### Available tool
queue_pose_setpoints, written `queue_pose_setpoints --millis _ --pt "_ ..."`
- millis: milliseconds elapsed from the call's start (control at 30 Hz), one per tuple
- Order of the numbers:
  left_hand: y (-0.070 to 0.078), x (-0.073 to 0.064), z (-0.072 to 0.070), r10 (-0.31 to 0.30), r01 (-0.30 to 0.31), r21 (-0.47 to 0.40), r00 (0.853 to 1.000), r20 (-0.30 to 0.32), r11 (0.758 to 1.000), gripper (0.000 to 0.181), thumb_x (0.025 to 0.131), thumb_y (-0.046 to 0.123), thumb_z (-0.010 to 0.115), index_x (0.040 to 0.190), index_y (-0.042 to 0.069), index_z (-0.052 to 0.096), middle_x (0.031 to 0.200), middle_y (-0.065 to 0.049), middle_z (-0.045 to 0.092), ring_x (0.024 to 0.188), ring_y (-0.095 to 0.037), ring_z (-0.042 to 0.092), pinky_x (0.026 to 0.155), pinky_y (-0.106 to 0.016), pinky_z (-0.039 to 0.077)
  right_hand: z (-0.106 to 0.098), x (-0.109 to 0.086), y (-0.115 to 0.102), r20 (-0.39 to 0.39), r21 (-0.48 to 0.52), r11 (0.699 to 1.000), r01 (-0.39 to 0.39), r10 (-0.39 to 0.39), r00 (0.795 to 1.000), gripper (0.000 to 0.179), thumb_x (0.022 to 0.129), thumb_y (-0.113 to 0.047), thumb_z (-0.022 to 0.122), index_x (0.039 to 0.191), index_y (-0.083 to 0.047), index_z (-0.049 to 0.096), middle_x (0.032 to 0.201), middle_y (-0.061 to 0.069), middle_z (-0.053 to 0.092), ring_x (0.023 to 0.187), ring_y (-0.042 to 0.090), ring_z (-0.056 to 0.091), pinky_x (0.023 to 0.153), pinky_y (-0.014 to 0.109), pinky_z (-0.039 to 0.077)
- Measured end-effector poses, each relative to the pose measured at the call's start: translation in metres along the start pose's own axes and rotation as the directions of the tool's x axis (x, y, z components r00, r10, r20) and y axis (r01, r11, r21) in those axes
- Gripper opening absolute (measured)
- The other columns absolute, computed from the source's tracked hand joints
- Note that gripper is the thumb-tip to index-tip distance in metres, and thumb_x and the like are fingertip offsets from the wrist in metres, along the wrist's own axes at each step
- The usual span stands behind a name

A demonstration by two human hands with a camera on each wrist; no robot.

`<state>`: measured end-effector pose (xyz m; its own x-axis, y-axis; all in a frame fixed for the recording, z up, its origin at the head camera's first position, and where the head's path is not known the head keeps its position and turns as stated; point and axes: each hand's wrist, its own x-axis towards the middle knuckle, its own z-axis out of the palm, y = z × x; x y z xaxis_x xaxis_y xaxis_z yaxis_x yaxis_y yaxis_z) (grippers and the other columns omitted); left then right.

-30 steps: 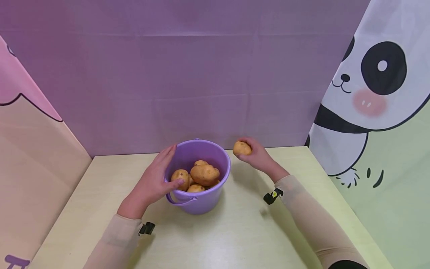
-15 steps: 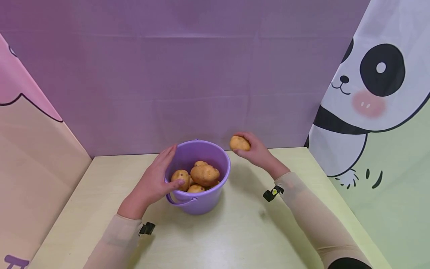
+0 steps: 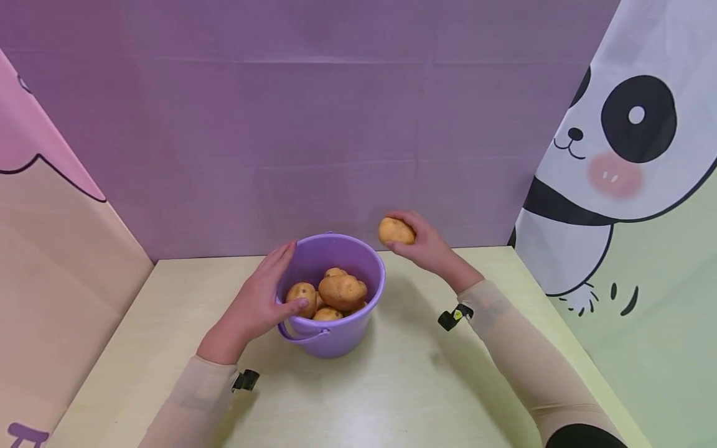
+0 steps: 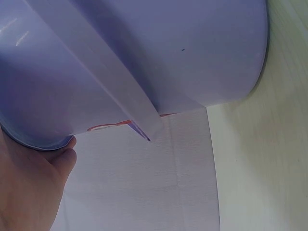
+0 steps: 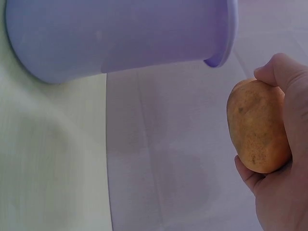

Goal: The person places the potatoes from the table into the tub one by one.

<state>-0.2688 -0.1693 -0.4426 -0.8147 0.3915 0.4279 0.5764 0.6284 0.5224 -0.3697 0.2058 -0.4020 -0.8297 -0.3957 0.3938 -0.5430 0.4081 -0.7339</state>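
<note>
A purple bucket point(image 3: 336, 336) stands upright with several potatoes point(image 3: 342, 292) inside. At its left side my left hand point(image 3: 254, 305) holds the rim, the thumb reaching over the edge above a potato and the fingers along the outside. The left wrist view shows that hand point(image 4: 29, 187) against the bucket's rim, with the bucket handle point(image 4: 106, 72) hanging across the wall. To the right of the bucket and a little above its rim, my right hand point(image 3: 428, 249) grips one potato point(image 3: 395, 231) between thumb and fingers. In the right wrist view this potato point(image 5: 257, 125) is apart from the bucket point(image 5: 120, 33).
Pale wood-look table point(image 3: 392, 398) lies under the bucket. A purple backdrop point(image 3: 336, 124) rises close behind it. Printed panels flank the table, one with a panda point(image 3: 610, 168) on the right and a pink and beige one point(image 3: 50, 261) on the left.
My right hand has risen and shifted slightly left with its potato, coming nearer the bucket's rim. The left hand, the bucket and the potatoes inside stay in place.
</note>
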Motion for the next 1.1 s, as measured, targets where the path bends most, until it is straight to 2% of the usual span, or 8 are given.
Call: queue_pose_setpoints --millis 300,500,933,1100 --pt "0.001 0.000 0.000 -0.004 0.004 -0.007 1.000 0.002 1.000 0.110 0.090 0.044 0.083 0.173 -0.003 0.027 0.179 -0.023 0.028 0.165 -0.046 0.026 0.128 -0.071 0.029 0.004 0.008 -0.014 0.036 -0.034 0.998 0.050 -0.049 0.998 0.060 0.096 -0.016 0.084 0.152 -0.004 0.064 0.142 0.010 0.065 0.119 0.029 0.063 0.099 0.047 0.056" --pt "0.002 0.000 0.000 -0.007 0.007 -0.015 1.000 0.003 1.000 0.110 0.090 0.046 0.082 0.173 -0.003 0.027 0.179 -0.022 0.027 0.165 -0.045 0.026 0.127 -0.071 0.030 0.009 0.011 -0.025 0.081 -0.047 0.998 0.048 -0.044 0.996 0.060 0.098 -0.020 0.084 0.154 -0.013 0.063 0.141 0.005 0.064 0.116 0.026 0.064 0.097 0.045 0.058" --pt "0.000 0.000 0.000 -0.025 0.025 -0.008 1.000 0.011 1.000 0.111 0.091 0.046 0.081 0.174 -0.001 0.026 0.180 -0.021 0.027 0.165 -0.045 0.025 0.128 -0.071 0.029 0.026 0.023 -0.041 0.142 -0.039 0.992 0.121 -0.114 0.983 0.063 0.096 -0.018 0.088 0.154 -0.013 0.065 0.145 0.009 0.064 0.122 0.026 0.065 0.102 0.042 0.058" --pt "0.000 0.000 0.000 -0.027 0.027 -0.011 1.000 0.014 1.000 0.111 0.092 0.047 0.081 0.174 0.000 0.025 0.180 -0.020 0.026 0.165 -0.045 0.025 0.127 -0.072 0.030 0.033 0.027 -0.046 0.172 -0.044 0.989 0.144 -0.134 0.976 0.065 0.095 -0.020 0.089 0.154 -0.009 0.064 0.148 0.010 0.063 0.126 0.026 0.063 0.107 0.041 0.056"
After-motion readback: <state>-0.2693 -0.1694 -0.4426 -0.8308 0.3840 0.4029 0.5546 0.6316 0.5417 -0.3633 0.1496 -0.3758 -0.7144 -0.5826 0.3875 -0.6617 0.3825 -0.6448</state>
